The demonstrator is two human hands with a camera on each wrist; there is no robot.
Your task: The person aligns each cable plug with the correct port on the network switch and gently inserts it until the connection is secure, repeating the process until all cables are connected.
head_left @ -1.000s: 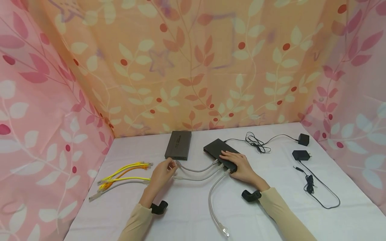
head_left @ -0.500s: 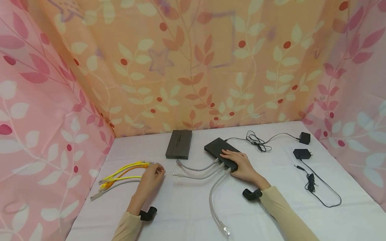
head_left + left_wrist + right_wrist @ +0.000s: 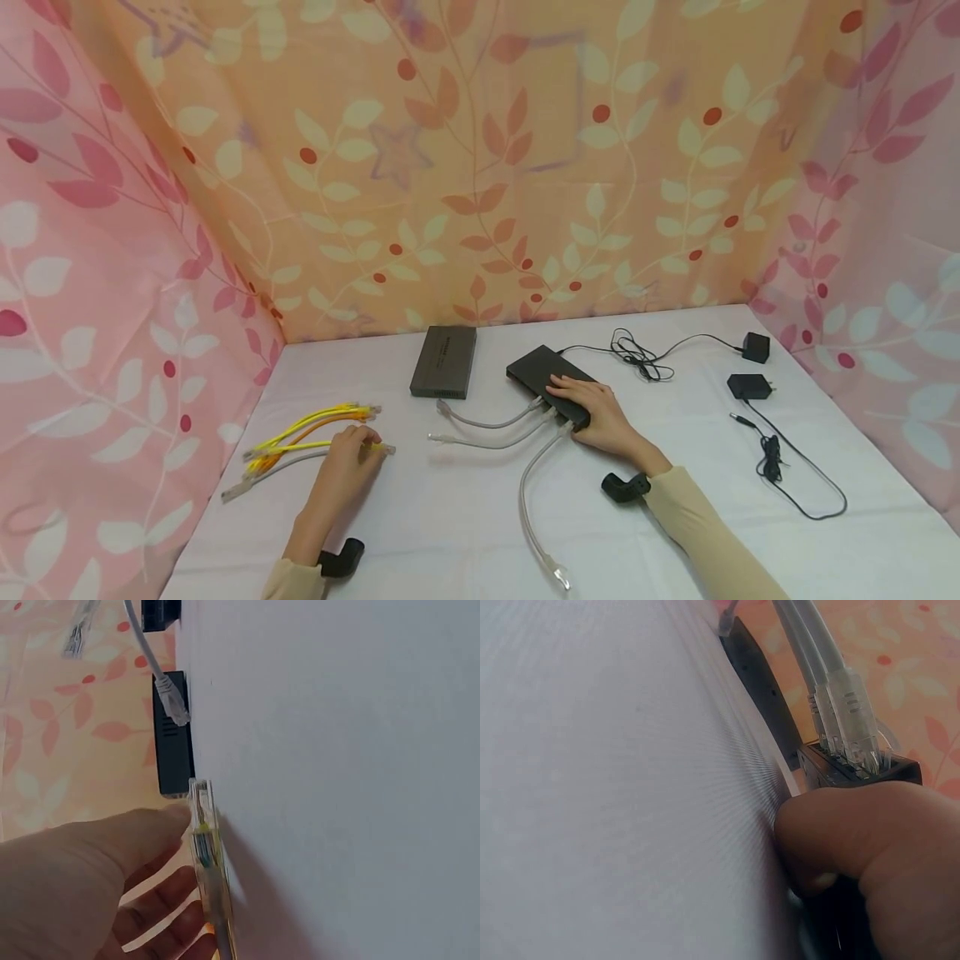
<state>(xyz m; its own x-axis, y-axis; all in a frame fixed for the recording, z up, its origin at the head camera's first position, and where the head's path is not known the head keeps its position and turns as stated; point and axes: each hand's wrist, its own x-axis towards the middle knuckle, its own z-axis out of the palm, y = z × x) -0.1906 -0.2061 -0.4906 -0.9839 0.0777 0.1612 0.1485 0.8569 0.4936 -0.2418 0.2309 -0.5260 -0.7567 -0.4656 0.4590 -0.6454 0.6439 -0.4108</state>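
My right hand [image 3: 596, 412] holds the black network switch [image 3: 542, 367] down on the table, fingers spread across its top. In the right wrist view the thumb [image 3: 832, 829] lies along the switch's side, below the plugged-in Ethernet connectors [image 3: 855, 724]. Three pale grey Ethernet cables [image 3: 487, 425] run out of the switch, their other ends loose. My left hand [image 3: 348, 458] is over a yellow Ethernet cable [image 3: 311, 445], whose clear plug [image 3: 389, 449] sticks out past the fingers. In the left wrist view, thumb and fingers stand apart right beside a clear plug [image 3: 202, 806].
A dark grey network switch [image 3: 444, 362] lies at the back. Yellow and orange cables [image 3: 311, 418] and a grey cable [image 3: 281, 467] lie on the left. To the right are a power adapter [image 3: 755, 347] with coiled cord [image 3: 643, 360] and another adapter [image 3: 748, 386].
My left hand has moved left and toward me, away from a loose grey cable end near the grey switch, to the yellow cable. The right hand keeps its place on the black switch.
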